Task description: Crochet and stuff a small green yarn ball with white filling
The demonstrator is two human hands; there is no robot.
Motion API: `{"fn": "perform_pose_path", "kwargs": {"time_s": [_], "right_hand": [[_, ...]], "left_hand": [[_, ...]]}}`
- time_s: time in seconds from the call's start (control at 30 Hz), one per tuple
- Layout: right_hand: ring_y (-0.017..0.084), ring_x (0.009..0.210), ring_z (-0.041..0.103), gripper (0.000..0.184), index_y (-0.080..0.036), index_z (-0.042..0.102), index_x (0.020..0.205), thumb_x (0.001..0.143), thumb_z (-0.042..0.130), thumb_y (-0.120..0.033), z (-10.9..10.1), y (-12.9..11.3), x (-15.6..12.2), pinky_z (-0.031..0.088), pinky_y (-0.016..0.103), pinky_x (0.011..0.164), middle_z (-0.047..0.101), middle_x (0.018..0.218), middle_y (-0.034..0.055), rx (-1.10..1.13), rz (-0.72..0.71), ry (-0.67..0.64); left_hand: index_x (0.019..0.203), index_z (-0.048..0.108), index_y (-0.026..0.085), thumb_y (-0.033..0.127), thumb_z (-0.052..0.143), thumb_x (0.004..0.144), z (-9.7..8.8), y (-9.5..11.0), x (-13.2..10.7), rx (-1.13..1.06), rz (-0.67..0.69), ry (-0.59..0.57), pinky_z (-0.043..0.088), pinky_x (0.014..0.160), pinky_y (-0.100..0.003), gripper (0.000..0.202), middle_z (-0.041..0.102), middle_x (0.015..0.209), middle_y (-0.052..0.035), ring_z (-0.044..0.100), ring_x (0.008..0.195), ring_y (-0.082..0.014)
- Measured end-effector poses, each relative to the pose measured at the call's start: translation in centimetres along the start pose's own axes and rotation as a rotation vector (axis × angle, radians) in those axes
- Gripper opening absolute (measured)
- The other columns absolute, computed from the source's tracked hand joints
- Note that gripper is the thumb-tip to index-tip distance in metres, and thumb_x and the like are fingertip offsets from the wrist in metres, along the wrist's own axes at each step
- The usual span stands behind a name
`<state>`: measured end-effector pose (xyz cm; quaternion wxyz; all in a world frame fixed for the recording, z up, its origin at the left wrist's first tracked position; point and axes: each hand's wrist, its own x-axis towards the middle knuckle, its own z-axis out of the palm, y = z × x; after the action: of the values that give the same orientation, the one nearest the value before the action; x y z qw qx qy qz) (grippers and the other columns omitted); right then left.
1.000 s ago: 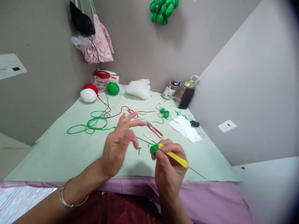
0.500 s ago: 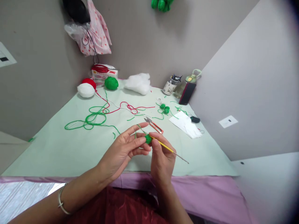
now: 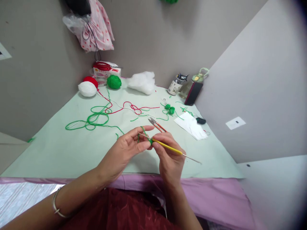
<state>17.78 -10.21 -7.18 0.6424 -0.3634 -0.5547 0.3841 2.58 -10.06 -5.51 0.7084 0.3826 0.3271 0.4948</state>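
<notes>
My left hand (image 3: 128,145) pinches a small green crochet piece (image 3: 150,141) between thumb and fingers, with green yarn (image 3: 144,130) looped over its raised index finger. In my right hand (image 3: 170,156) is a crochet hook (image 3: 170,148) with a yellow grip, held like a pencil. The hook's thin metal shaft passes by the green piece toward the left fingers, and its other metal end sticks out to the lower right. Most of the crochet piece is hidden by the fingertips. Just beyond the hands lie thread snips (image 3: 157,124) with orange handles, partly covered by my right hand.
Loose green yarn (image 3: 98,119) and red yarn (image 3: 134,108) sprawl behind the hands. White (image 3: 87,88) and green (image 3: 114,82) yarn balls sit back left, near white stuffing (image 3: 142,83). Small green pieces (image 3: 171,110), white paper (image 3: 190,125) and a phone (image 3: 193,93) are at right.
The hook has shifted right and turned, so its thin shaft now shows past the green piece to the left. My right hand has moved slightly right. The whole view has shifted a little.
</notes>
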Motion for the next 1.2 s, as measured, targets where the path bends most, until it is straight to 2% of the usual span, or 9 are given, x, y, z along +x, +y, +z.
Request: {"fn": "perform_pose_path", "kwargs": {"time_s": [0.13, 0.3, 0.4, 0.53, 0.63, 0.83, 0.93, 1.07, 1.2], "right_hand": [[0.016, 0.080, 0.065, 0.012, -0.029, 0.081, 0.099, 0.094, 0.071, -0.026, -0.2, 0.3, 0.1, 0.054, 0.032, 0.073, 0.071, 0.090, 0.0015, -0.035, -0.009, 0.034], [0.014, 0.073, 0.064, 0.015, -0.029, 0.079, 0.101, 0.099, 0.064, -0.027, -0.4, 0.6, 0.0, 0.052, 0.032, 0.073, 0.067, 0.085, -0.0001, 0.094, 0.034, -0.003], [0.014, 0.074, 0.063, 0.013, -0.028, 0.078, 0.098, 0.098, 0.066, -0.024, -0.4, 0.3, 0.0, 0.052, 0.031, 0.073, 0.068, 0.086, 0.0000, 0.024, -0.015, -0.013], [0.018, 0.084, 0.066, 0.014, -0.029, 0.080, 0.099, 0.097, 0.067, -0.024, -0.3, -0.3, -0.1, 0.055, 0.036, 0.080, 0.076, 0.095, 0.0032, -0.107, -0.064, -0.016], [0.018, 0.081, 0.068, 0.017, -0.028, 0.081, 0.102, 0.098, 0.065, -0.025, -0.2, -0.2, -0.1, 0.056, 0.036, 0.078, 0.078, 0.097, 0.0041, -0.074, -0.008, -0.035], [0.015, 0.069, 0.067, 0.014, -0.023, 0.075, 0.092, 0.097, 0.067, -0.035, 0.1, 0.4, 0.5, 0.056, 0.032, 0.069, 0.079, 0.089, 0.0034, 0.238, 0.144, 0.025], [0.013, 0.063, 0.066, 0.017, -0.023, 0.071, 0.090, 0.098, 0.064, -0.036, 0.1, 0.3, 0.8, 0.055, 0.029, 0.065, 0.078, 0.086, 0.0025, 0.301, 0.167, 0.012], [0.013, 0.064, 0.067, 0.019, -0.024, 0.070, 0.092, 0.103, 0.057, -0.034, -0.1, -0.2, 0.6, 0.055, 0.030, 0.065, 0.078, 0.087, 0.0017, 0.253, 0.143, -0.030], [0.014, 0.072, 0.069, 0.021, -0.028, 0.073, 0.097, 0.105, 0.054, -0.029, -0.1, -1.2, -0.3, 0.055, 0.033, 0.073, 0.077, 0.095, -0.0007, 0.075, 0.073, -0.030]], "left_hand": [[0.127, 0.073, 0.028, 0.025, 0.084, 0.081, -0.1, 0.2, 0.1, -0.013, -0.021, 0.004, 0.048, 0.093, -0.031, 0.047, 0.067, 0.095, -0.0008, 0.061, 0.093, -0.0159], [0.141, 0.064, 0.031, 0.024, 0.080, 0.085, -0.4, 0.4, 0.1, 0.007, -0.024, 0.017, 0.049, 0.078, -0.026, 0.058, 0.062, 0.093, 0.0025, 0.058, 0.070, -0.0082], [0.151, 0.052, 0.034, 0.022, 0.079, 0.086, -0.6, 0.3, 0.1, 0.029, -0.033, 0.006, 0.046, 0.064, -0.024, 0.071, 0.062, 0.093, 0.0037, 0.052, 0.056, -0.0041], [0.152, 0.050, 0.034, 0.019, 0.079, 0.084, -0.8, 0.3, 0.1, 0.079, -0.012, -0.007, 0.044, 0.060, -0.023, 0.076, 0.063, 0.093, 0.0042, 0.051, 0.049, -0.0018], [0.148, 0.054, 0.033, 0.019, 0.081, 0.082, -0.8, 0.4, 0.2, 0.096, -0.001, 0.019, 0.044, 0.056, -0.023, 0.072, 0.061, 0.094, 0.0042, 0.053, 0.048, -0.0019], [0.139, 0.064, 0.032, 0.024, 0.077, 0.088, -1.0, 0.4, 0.0, 0.089, 0.010, 0.002, 0.046, 0.060, -0.023, 0.053, 0.060, 0.097, 0.0040, 0.053, 0.052, -0.0015], [0.135, 0.066, 0.031, 0.025, 0.077, 0.088, -1.2, 0.3, 0.0, 0.095, 0.018, -0.001, 0.044, 0.058, -0.023, 0.049, 0.060, 0.095, 0.0036, 0.051, 0.052, -0.0023], [0.135, 0.067, 0.034, 0.026, 0.075, 0.090, -1.2, 0.3, -0.2, 0.109, 0.022, -0.001, 0.044, 0.062, -0.025, 0.046, 0.060, 0.094, 0.0043, 0.051, 0.054, -0.0035], [0.132, 0.068, 0.040, 0.027, 0.073, 0.092, -1.2, 0.8, -0.8, 0.139, 0.020, 0.004, 0.043, 0.064, -0.024, 0.042, 0.058, 0.094, 0.0066, 0.052, 0.059, -0.0042]]}}
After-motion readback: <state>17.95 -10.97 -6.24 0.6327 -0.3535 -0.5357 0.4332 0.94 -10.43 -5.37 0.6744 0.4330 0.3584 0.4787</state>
